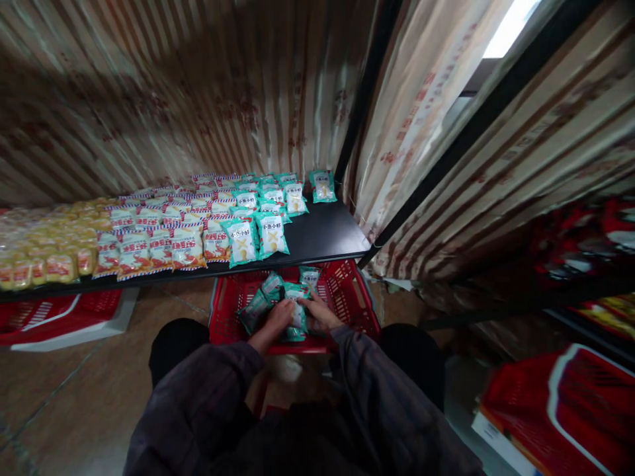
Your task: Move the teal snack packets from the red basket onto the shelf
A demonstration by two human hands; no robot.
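A teal-and-white snack bag (297, 320) is gripped between my two hands inside a red plastic basket (350, 291). My left hand (282, 316) is closed on the bag's left side, its fingertips partly hidden. From the right, my right hand (320, 311) holds the same bag, thumb and fingers against its edge. More teal bags lie around them in the basket, one leaning to the left (254, 311) and another near the back wall (309, 276).
Above the basket runs a black shelf (322, 231) with teal bags (242, 240), red-and-white bags (188, 246) and small yellow packs (60, 267) in rows. Striped sheeting (238, 86) hangs behind. Red baskets stand at left (99, 311) and lower right (520, 396). A dark post (421, 165) slants at right.
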